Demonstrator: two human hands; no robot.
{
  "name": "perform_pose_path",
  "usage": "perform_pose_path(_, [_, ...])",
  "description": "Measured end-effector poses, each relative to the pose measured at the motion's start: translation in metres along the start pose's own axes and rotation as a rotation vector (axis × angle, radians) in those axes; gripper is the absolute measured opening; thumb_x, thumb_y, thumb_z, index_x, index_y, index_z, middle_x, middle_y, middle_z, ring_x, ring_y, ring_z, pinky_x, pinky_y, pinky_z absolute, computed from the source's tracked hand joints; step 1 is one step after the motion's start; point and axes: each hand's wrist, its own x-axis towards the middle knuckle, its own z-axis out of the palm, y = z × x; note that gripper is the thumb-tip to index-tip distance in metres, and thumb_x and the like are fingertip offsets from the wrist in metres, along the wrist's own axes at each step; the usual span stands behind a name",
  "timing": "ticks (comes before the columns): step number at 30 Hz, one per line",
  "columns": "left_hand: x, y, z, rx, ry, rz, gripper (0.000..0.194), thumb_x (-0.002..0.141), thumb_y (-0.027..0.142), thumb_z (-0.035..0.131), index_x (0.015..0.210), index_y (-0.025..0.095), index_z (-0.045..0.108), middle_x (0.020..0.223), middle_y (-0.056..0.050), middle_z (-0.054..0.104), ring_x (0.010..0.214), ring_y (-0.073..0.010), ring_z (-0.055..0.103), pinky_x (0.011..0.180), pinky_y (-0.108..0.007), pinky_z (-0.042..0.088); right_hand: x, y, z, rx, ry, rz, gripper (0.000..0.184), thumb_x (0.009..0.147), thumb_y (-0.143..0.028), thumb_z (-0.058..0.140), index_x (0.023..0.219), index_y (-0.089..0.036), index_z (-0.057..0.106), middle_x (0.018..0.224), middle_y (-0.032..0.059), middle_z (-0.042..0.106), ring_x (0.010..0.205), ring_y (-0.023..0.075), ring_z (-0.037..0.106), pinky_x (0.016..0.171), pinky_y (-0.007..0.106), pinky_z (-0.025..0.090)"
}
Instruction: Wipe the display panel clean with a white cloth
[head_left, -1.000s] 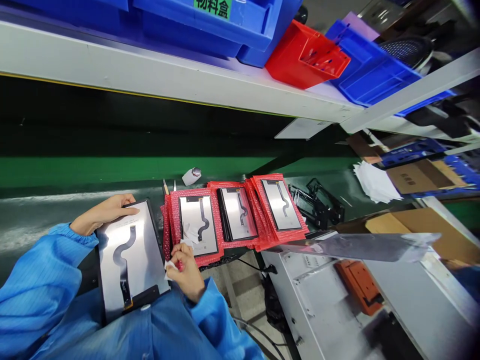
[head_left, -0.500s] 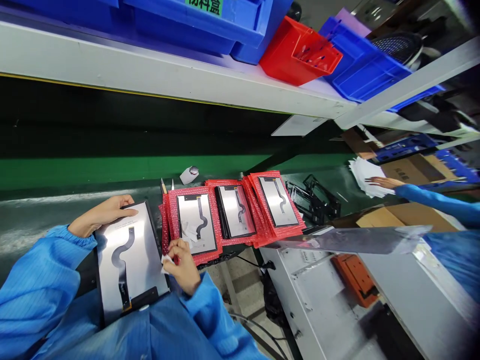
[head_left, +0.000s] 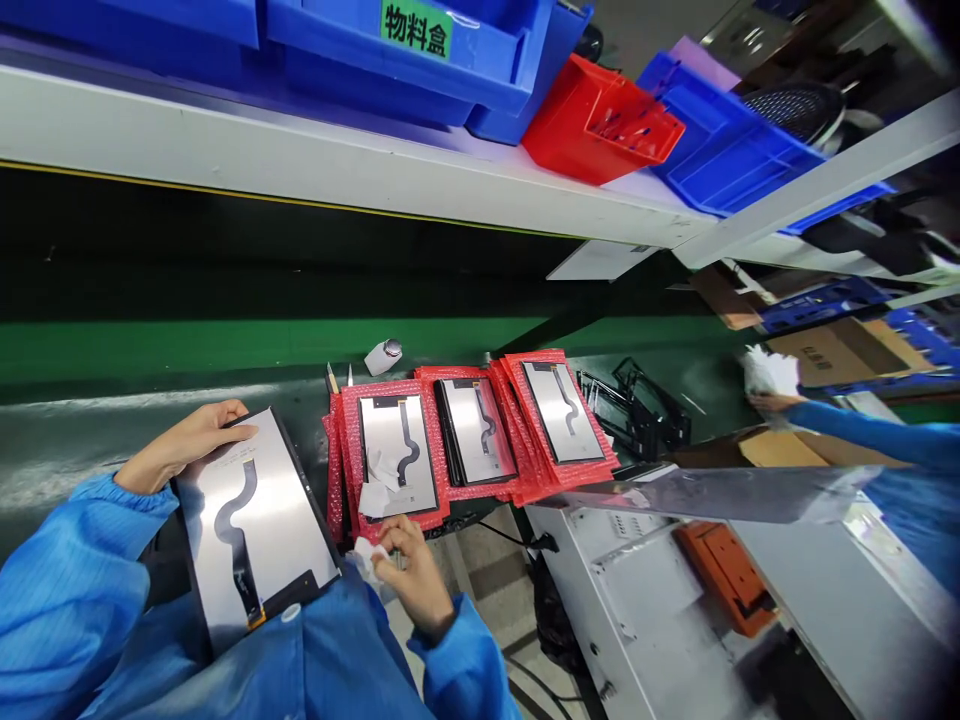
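My left hand (head_left: 196, 440) grips the top edge of a tablet-sized display panel (head_left: 277, 510), thumb on its silvery back. A dark, curved ribbon cable (head_left: 234, 530) runs down that back. The panel is tilted, its lower end against my blue clothing. To its right, my right hand (head_left: 416, 577) pinches a crumpled white wipe (head_left: 367, 560), apart from the panel. Just above that hand, another display panel (head_left: 421, 490) lies on red bubble wrap (head_left: 350, 400), with crumpled white wipes (head_left: 377, 485) on it.
More panels (head_left: 463, 430) lie on red bubble bags to the right, by black frames (head_left: 645, 410). A small white bottle (head_left: 382, 358) and tweezers (head_left: 332, 378) stand behind. Blue bins (head_left: 420, 75) and a red bin (head_left: 577, 120) line the shelf above. A co-worker's arm (head_left: 847, 430) reaches in at right.
My right hand has moved right and down with the wipe, away from the panel's edge. The held panel has shifted slightly left. The co-worker's hand has lifted white sheets to the right.
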Motion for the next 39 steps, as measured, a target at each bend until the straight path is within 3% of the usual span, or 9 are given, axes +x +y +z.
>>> perform_pose_path(4, [-0.002,-0.004,-0.001,-0.016,0.029,0.022,0.039,0.074,0.05,0.068,0.083,0.019,0.046,0.071,0.004,0.052,0.057,-0.0114,0.05,0.05,-0.021,0.035,0.008,0.002,-0.011,0.136,0.031,0.037,0.018,0.075,-0.036,0.062,0.067,-0.02,0.06,0.085,0.0039,0.054,0.082,0.0204,0.049,0.075,0.033,0.037])
perform_pose_path(8, [-0.006,0.0,-0.002,0.0,0.046,0.04,0.04,0.073,0.05,0.069,0.084,0.019,0.047,0.075,0.003,0.053,0.059,-0.0117,0.049,0.05,-0.021,0.035,0.01,0.004,0.006,0.29,-0.005,0.074,0.029,0.077,-0.048,0.063,0.077,-0.02,0.063,0.08,0.0026,0.055,0.07,0.0168,0.048,0.065,0.03,0.039])
perform_pose_path(13, [-0.009,0.008,-0.003,0.05,0.058,0.067,0.039,0.074,0.05,0.068,0.087,0.018,0.049,0.076,0.002,0.051,0.061,-0.0119,0.049,0.051,-0.022,0.036,0.008,0.006,0.02,0.398,-0.038,0.117,0.031,0.078,-0.05,0.063,0.078,-0.02,0.064,0.07,0.0009,0.055,0.063,0.0145,0.044,0.06,0.028,0.037])
perform_pose_path(20, [-0.005,0.001,-0.003,0.045,0.053,0.031,0.042,0.072,0.054,0.068,0.085,0.019,0.048,0.074,0.002,0.055,0.059,-0.0131,0.051,0.049,-0.022,0.036,0.007,0.0,0.018,0.423,-0.018,0.139,0.032,0.076,-0.052,0.066,0.076,-0.02,0.065,0.068,0.0005,0.056,0.062,0.0146,0.045,0.06,0.028,0.038])
perform_pose_path(25, [-0.004,-0.001,-0.003,0.031,0.053,0.019,0.04,0.072,0.053,0.068,0.084,0.019,0.049,0.069,0.004,0.055,0.053,-0.0113,0.048,0.046,-0.021,0.033,-0.005,-0.012,0.016,0.36,-0.048,0.139,0.025,0.074,-0.045,0.07,0.077,-0.02,0.068,0.071,0.0,0.058,0.064,0.015,0.047,0.062,0.028,0.037])
perform_pose_path(29, [-0.004,-0.001,-0.003,0.011,0.05,0.002,0.04,0.072,0.053,0.068,0.084,0.02,0.048,0.072,0.003,0.059,0.054,-0.0124,0.051,0.047,-0.022,0.037,-0.011,-0.017,0.018,0.162,-0.111,0.083,0.018,0.079,-0.038,0.066,0.077,-0.02,0.068,0.073,0.0006,0.059,0.064,0.0147,0.048,0.06,0.028,0.035])
perform_pose_path(35, [-0.002,0.004,-0.001,0.039,0.061,-0.005,0.04,0.069,0.052,0.07,0.084,0.019,0.052,0.073,0.002,0.061,0.057,-0.0132,0.054,0.048,-0.022,0.038,-0.002,-0.022,0.018,-0.194,-0.223,-0.062,0.006,0.077,-0.022,0.059,0.079,-0.021,0.065,0.077,-0.0007,0.06,0.065,0.0142,0.051,0.059,0.026,0.036])
perform_pose_path(39, [-0.002,0.005,0.001,0.051,0.056,-0.02,0.04,0.07,0.052,0.07,0.086,0.02,0.053,0.071,0.003,0.061,0.052,-0.0126,0.052,0.045,-0.022,0.035,0.006,-0.027,0.018,-0.265,-0.302,-0.084,0.009,0.071,-0.013,0.059,0.072,-0.022,0.061,0.072,-0.0031,0.058,0.066,0.0141,0.053,0.06,0.026,0.036])
